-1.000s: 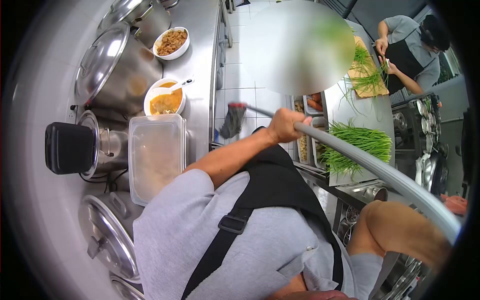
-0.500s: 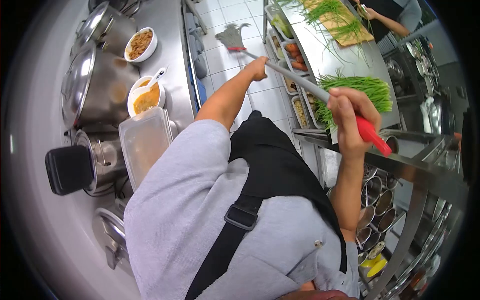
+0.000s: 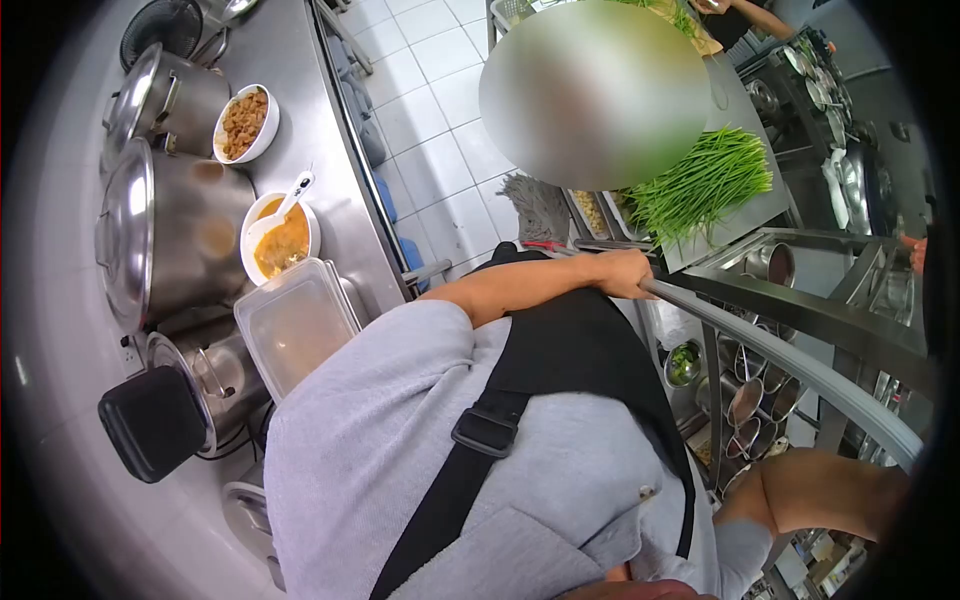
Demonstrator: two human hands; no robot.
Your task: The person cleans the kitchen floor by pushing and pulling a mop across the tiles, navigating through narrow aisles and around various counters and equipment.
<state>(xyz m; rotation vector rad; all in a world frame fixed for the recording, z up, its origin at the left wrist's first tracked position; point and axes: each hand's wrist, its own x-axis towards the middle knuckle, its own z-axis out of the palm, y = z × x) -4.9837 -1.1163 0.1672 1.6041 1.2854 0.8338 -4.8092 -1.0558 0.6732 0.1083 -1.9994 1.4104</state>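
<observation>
My left hand is closed around the grey handle of a mop, in front of my black apron. The handle runs from the hand down to the right edge of the view. Its grey strands lie on the tiled floor near my foot, with a red clamp just behind them. My right arm is bent out toward the right edge; its hand is beyond the view, so its grip is hidden.
On the left steel counter stand large pots, a bowl of brown food, and a bowl of orange food. Green stalks lie on the right table. A blurred oval covers part of that table. Another person's arm shows behind.
The mop has been pulled back toward my body, its strands now close to my foot. My left hand moved right and nearer; my right hand left the view at right.
</observation>
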